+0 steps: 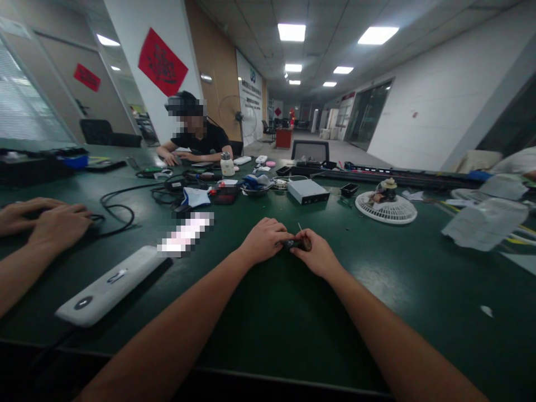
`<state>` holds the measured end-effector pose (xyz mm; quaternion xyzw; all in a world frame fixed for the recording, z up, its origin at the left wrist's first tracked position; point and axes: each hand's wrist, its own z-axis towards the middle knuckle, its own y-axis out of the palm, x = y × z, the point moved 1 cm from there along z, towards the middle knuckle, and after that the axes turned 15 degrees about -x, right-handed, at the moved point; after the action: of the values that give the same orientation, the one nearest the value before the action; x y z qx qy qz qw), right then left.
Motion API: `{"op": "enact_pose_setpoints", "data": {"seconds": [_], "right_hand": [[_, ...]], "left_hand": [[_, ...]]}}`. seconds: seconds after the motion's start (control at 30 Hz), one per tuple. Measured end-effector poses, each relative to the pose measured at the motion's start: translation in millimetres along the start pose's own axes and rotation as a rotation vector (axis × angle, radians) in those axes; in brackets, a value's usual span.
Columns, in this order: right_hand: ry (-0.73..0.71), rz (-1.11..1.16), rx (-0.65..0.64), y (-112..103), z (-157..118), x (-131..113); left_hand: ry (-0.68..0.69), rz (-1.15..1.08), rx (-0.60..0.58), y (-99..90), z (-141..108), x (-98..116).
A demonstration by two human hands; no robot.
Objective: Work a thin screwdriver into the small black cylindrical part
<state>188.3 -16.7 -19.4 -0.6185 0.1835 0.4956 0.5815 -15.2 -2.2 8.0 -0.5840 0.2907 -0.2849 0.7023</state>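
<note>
Over the green tabletop [268, 318], both of my hands meet around a small dark rounded part [288, 244], with a brownish end on its right side. My left hand [264, 241] grips its left end, fingers curled and closed. The thumb and fingers of my right hand [315, 254] pinch the other end. A thin pale pin or wire [299, 226] sticks up beside the right fingertips. Fingers cover much of the part, and its exact kind cannot be made out.
Left of my forearm lies a white power-strip-like device [109, 287]. A neighbour's hands [58, 223] rest by a black cable [125, 223]. Ahead are a grey drive box [307, 191] and a white fan grille [387, 209]. Clear plastic [486, 220] lies right; another person [196, 134] sits opposite.
</note>
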Motion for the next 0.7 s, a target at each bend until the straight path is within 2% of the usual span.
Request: {"op": "enact_pose_setpoints", "data": {"seconds": [0.23, 0.4, 0.53, 0.7], "right_hand": [[0.013, -0.109, -0.028, -1, -1, -4], [0.022, -0.106, -0.023, -10, -1, 0], [0.009, -0.018, -0.034, -18, 0, 8], [-0.068, 0.222, -0.028, -14, 6, 15]], "left_hand": [[0.02, -0.046, -0.02, -0.4, 0, 6], [-0.028, -0.113, -0.042, 2.3, 0, 3], [-0.074, -0.16, -0.043, 3.8, -1, -1], [-0.098, -0.181, -0.022, 3.8, -2, -1]]}}
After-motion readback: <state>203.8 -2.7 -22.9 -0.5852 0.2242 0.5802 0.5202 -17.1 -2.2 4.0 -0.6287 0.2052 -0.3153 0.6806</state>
